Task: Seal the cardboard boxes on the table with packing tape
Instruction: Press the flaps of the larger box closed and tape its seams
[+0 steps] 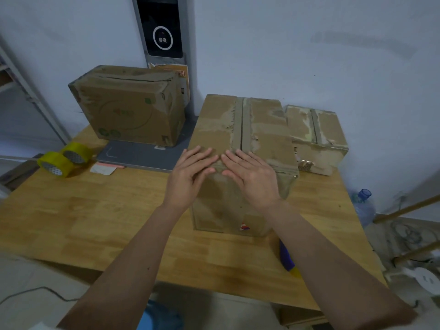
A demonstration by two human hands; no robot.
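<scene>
Both hands, left hand (190,172) and right hand (250,175), press flat with straight fingers on the middle box (240,139); its seam runs straight away from them; tape rolls (64,158) lie far left, nearer the left hand

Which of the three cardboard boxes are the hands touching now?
The middle box, nearest the person: both hands lie flat on its front top edge. The other two stand untouched behind.

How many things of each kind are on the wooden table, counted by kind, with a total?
Brown cardboard boxes: 3 (left rear, centre, right rear)
Yellow packing tape rolls: 2 ()
Grey flat slab: 1
Small paper scrap: 1
Blue-and-yellow object at the near edge: 1
Total: 8
</scene>
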